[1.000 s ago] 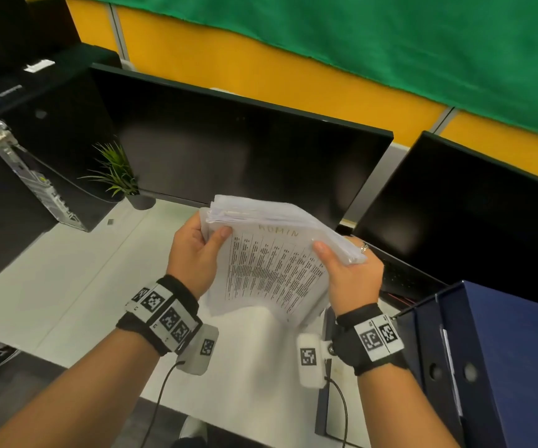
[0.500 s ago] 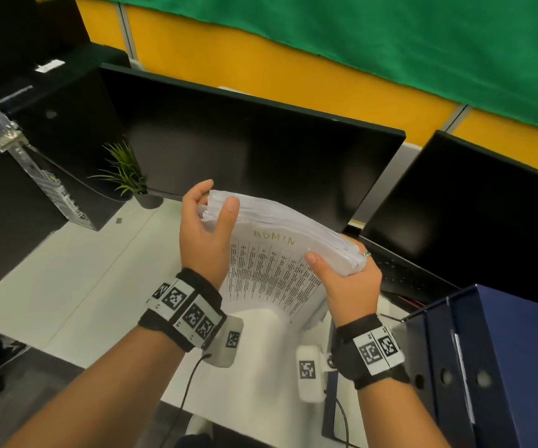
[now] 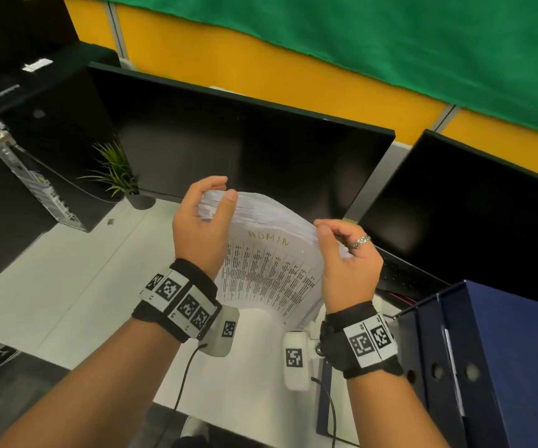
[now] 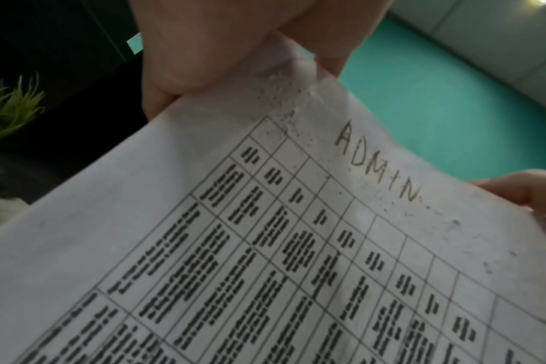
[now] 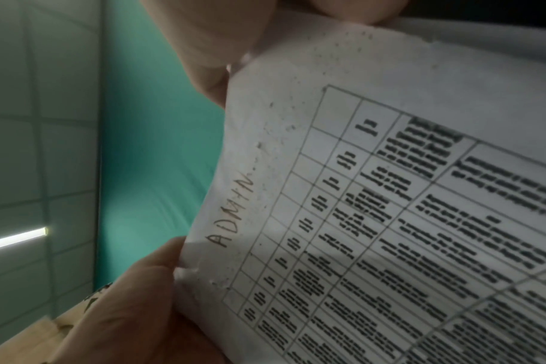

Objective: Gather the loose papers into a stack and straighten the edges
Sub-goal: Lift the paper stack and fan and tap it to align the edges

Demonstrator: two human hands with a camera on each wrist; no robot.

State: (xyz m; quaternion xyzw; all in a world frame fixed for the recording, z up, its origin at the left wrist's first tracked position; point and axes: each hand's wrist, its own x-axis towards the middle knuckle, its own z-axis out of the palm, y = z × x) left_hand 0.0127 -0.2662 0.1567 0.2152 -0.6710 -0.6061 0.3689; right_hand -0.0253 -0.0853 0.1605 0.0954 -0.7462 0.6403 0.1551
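head: you are holding the papers (image 3: 271, 260) up in front of the monitor (image 3: 245, 150), left hand (image 3: 203, 227) and right hand (image 3: 347, 263) pinching the top corners | left wrist: thumb pressing the sheet | right wrist: loose sheets may be slipping out.

White papers (image 3: 271, 273), black table print

Printed table text on the paper stack (image 3: 271, 273) is illegibly blurred.
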